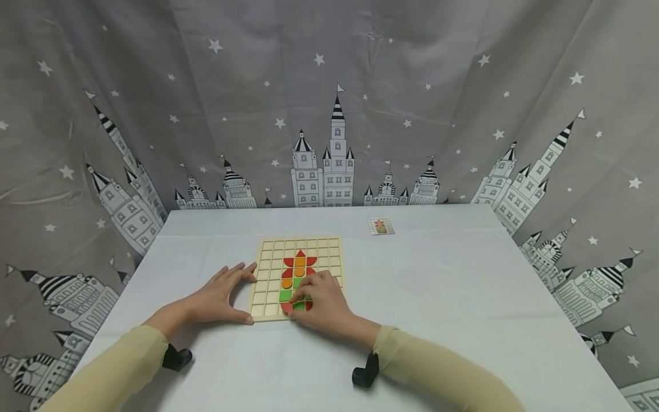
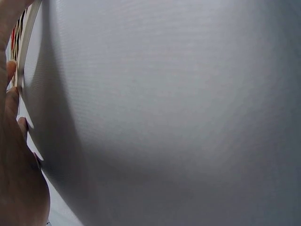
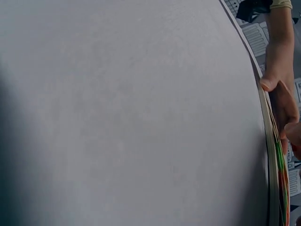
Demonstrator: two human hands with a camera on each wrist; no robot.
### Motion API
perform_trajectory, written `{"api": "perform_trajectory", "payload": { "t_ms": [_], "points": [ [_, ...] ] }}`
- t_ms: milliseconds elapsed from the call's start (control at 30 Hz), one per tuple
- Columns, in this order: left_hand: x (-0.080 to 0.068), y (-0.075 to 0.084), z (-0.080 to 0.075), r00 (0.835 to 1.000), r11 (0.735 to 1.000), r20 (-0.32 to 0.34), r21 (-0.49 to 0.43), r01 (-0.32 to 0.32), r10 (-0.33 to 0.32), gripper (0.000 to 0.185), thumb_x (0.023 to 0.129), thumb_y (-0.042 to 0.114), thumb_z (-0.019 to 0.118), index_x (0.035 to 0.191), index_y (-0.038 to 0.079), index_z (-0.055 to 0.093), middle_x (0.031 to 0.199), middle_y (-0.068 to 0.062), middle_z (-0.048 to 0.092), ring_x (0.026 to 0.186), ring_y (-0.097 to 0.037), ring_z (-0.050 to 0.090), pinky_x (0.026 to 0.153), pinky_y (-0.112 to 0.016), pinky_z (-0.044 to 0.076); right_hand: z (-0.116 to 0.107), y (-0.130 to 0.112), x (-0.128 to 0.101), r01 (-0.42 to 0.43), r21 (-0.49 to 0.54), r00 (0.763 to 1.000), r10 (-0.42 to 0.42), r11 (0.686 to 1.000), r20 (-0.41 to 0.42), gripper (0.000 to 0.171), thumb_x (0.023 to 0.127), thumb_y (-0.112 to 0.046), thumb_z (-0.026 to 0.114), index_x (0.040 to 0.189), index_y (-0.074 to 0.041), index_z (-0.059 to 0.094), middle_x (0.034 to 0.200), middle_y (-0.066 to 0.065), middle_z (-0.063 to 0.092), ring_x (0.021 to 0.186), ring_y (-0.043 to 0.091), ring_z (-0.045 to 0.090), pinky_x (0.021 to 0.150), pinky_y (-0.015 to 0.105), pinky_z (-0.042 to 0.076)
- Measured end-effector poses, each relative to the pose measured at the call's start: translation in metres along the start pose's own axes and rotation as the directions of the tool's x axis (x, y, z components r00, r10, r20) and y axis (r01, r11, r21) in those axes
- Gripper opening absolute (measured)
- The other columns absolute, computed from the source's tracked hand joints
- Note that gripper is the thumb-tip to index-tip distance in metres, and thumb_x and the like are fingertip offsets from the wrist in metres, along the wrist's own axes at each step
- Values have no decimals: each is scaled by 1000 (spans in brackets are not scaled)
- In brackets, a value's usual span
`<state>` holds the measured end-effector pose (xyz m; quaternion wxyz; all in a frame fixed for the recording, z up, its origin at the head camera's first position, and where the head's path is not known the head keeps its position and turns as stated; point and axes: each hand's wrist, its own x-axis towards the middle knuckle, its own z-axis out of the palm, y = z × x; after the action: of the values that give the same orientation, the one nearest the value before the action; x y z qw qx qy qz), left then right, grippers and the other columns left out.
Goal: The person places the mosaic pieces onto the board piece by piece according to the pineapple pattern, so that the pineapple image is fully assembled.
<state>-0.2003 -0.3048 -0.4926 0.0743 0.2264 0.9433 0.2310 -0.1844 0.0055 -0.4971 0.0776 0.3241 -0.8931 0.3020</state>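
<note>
The right hand [image 1: 321,297] lies on the near part of the wooden board [image 1: 268,269] on the desk [image 1: 453,297], its curled fingers pinching a green piece [image 1: 299,305] directly under them, while the left hand [image 1: 221,294], fingers spread flat, holds the board's left edge.

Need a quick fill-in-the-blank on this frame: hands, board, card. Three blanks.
1. The left hand rests against the ___ edge of the wooden grid board.
2. The right hand touches coloured pieces in the board's ___ rows.
3. The small picture card lies on the table, ___ the board.

Missing: left; lowest; beyond
</note>
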Motion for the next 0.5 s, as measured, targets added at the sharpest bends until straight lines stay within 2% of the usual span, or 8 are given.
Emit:
{"api": "perform_trajectory", "payload": {
  "t_ms": [267, 500],
  "points": [
    [-1, 0, 0, 1000, 1000, 6, -10, -6, 6, 90, 67, 71, 83, 132, 18, 52, 166, -13, 30, 152, -45, 18, 123, -64, 6, 10, -7, 2, -41, -66, 999, 40, 997, -22, 18, 82, -41, 85, 92, -27, 79, 107, -12, 60, 105, 13, 46, 91, 31, 41],
    [-1, 2, -1, 1000, 1000, -3, -4, -16, 16, 88, 67, 69, 84, 131, 18, 52, 165, -14, 31, 151, -46, 19, 123, -64, 7, 9, -9, 1, -56, -60, 998, 54, 997, -30, 19, 81, -41, 86, 91, -27, 79, 105, -12, 59, 104, 12, 46, 90, 30, 41]
  ]
}}
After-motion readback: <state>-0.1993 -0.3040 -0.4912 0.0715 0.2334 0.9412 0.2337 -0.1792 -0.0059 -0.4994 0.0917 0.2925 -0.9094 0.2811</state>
